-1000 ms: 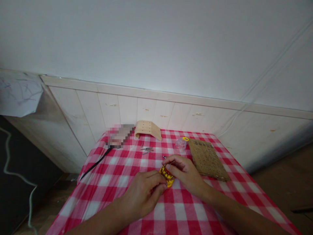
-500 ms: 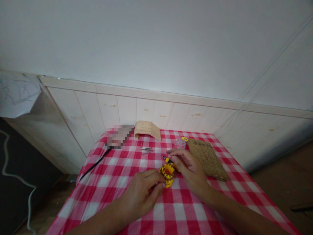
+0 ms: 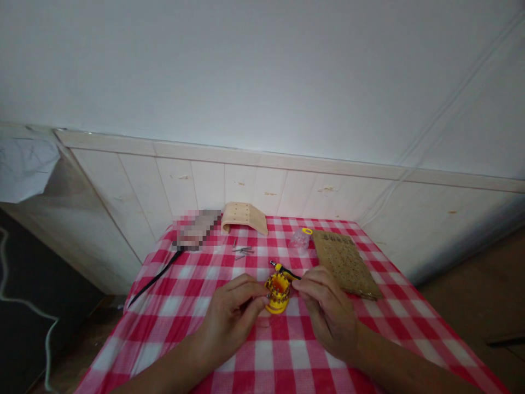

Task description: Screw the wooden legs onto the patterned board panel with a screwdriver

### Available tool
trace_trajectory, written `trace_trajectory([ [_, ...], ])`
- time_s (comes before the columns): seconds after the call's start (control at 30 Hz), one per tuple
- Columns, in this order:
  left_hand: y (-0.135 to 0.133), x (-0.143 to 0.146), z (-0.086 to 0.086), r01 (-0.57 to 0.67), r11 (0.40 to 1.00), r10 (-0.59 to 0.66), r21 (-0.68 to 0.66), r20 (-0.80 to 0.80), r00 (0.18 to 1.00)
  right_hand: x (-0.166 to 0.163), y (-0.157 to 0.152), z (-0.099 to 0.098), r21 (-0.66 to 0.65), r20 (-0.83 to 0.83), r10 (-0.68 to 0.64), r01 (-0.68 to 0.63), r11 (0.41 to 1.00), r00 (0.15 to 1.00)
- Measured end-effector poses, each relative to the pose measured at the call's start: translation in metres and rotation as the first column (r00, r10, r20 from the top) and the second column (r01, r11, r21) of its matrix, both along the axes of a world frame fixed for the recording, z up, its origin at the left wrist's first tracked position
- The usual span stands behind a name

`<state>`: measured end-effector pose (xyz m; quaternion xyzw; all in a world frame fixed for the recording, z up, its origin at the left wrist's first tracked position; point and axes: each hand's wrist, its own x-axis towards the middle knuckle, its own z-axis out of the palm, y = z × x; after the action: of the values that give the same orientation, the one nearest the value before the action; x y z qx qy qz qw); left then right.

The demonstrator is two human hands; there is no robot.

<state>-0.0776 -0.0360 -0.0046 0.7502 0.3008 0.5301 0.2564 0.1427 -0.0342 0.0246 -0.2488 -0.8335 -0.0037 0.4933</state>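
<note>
A yellow round bit holder [image 3: 277, 307] stands on the checked cloth, ringed with small metal screwdriver bits. At its left rim, my left hand [image 3: 233, 309] is closed in a pinch, and a small metal tip shows by the fingertips. My right hand [image 3: 330, 309] is on the other side, thumb and fingers pinched together at the holder's right edge. What lies between those fingertips is too small to make out. Just behind the holder lies a yellow and black screwdriver [image 3: 281, 267], its metal socket end pointing left and away; the right hand is close to its handle end.
Several metal screws [image 3: 245, 250] lie loose beyond the holder. A bent plywood piece with holes [image 3: 244, 214] stands by the wall. At right are a clear plastic bag [image 3: 300, 241] and a flat brown package [image 3: 346, 265]; a blurred object [image 3: 199, 230] with a black strap lies left.
My right hand has drawn back from over the screwdriver to the holder's right edge, uncovering more of the screwdriver. My left hand stays at the left rim. The view has shifted slightly.
</note>
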Motion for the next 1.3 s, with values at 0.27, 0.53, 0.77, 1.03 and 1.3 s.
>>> trace_trajectory([
  [0.27,-0.004,0.003,0.002,0.005,1.000,-0.005,-0.021,0.000,1.000,-0.001,-0.008,0.003,0.069,0.095,0.021,-0.027,0.997,0.995],
  [0.53,-0.007,0.004,0.001,0.030,1.000,-0.029,0.005,-0.057,0.998,-0.007,-0.018,0.001,-0.040,0.074,0.077,-0.074,0.996,0.994],
  [0.77,-0.008,0.004,0.003,0.064,0.998,-0.064,0.005,-0.058,0.996,-0.011,-0.019,-0.003,-0.064,0.043,0.059,-0.056,0.996,0.997],
  [1.03,-0.008,0.003,0.001,0.066,0.998,-0.065,0.012,-0.053,0.996,-0.012,-0.019,-0.002,-0.084,0.028,0.081,-0.078,0.993,0.996],
  [1.3,-0.010,0.003,0.003,0.058,0.998,-0.056,0.029,-0.075,0.996,-0.014,-0.018,-0.006,-0.110,0.046,0.070,-0.064,0.992,0.997],
])
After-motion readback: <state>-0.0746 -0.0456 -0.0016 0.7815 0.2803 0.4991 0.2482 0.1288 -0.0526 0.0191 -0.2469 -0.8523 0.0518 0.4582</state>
